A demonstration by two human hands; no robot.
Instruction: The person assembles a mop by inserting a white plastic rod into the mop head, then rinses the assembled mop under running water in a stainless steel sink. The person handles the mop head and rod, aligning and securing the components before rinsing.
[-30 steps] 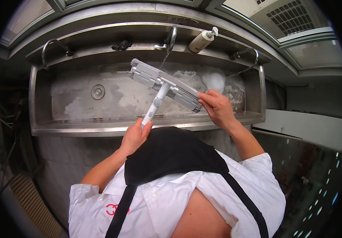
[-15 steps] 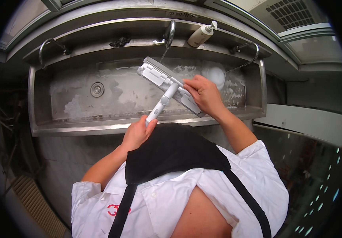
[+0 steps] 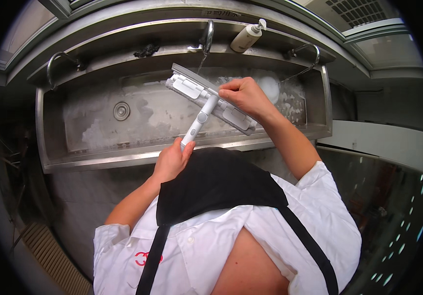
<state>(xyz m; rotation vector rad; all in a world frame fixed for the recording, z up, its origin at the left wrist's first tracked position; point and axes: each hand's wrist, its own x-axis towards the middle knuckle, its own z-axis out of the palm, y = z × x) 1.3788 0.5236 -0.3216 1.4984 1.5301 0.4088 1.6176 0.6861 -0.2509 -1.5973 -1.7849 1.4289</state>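
Note:
A white and grey window squeegee [image 3: 202,117] with a wide head and a fuzzy pad slants over the sink basin. Its handle's lower end is wrapped in the fingers of my left hand [image 3: 171,161], close to the sink's front rim. At the middle of the head, the thumb and forefinger of my right hand [image 3: 245,98] are pinched at the blade edge, just beside the handle joint. My right palm hides part of the head's right half. Behind the head, a thin stream of water runs from the middle faucet [image 3: 209,38].
The long steel sink [image 3: 98,158] has a round drain [image 3: 121,111] at left and foam at right around a white round thing [image 3: 269,89]. Along the back ledge are a pump bottle [image 3: 246,38], a dark crumpled clump [image 3: 146,50], a left faucet [image 3: 54,63] and a running right faucet [image 3: 315,53].
My right hand has shifted left and slightly away from me along the squeegee head. The head has moved slightly up and left. My left hand keeps its grip on the handle.

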